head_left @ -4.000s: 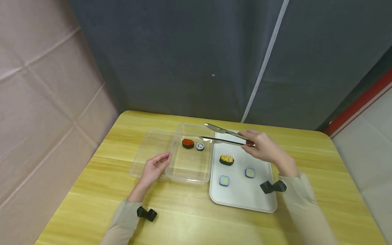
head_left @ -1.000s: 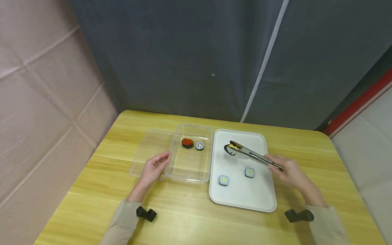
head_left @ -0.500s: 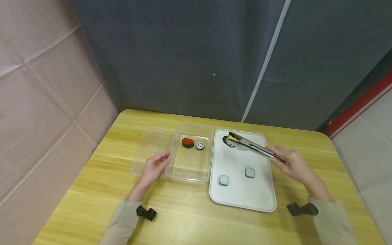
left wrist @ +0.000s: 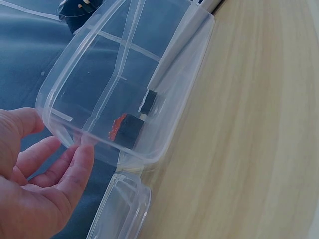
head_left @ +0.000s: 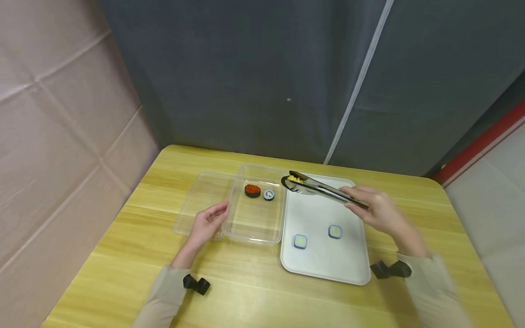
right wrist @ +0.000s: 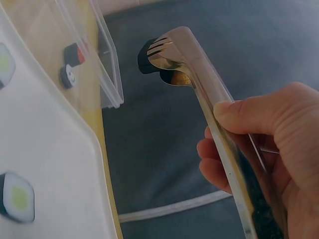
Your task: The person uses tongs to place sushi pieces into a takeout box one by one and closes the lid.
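The right hand (head_left: 379,210) has swung the tongs (head_left: 320,187) left, and the corn-topped sushi (head_left: 293,180) in their grip, plucked off the white tray (head_left: 324,264), now hovers at the clear box's (head_left: 255,236) right wall.

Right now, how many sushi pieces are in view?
5. Two square green-centred rolls lie on the white tray; a red-roe piece and a small round roll sit in the clear plastic container; a yellow-topped piece is gripped in the metal tongs.
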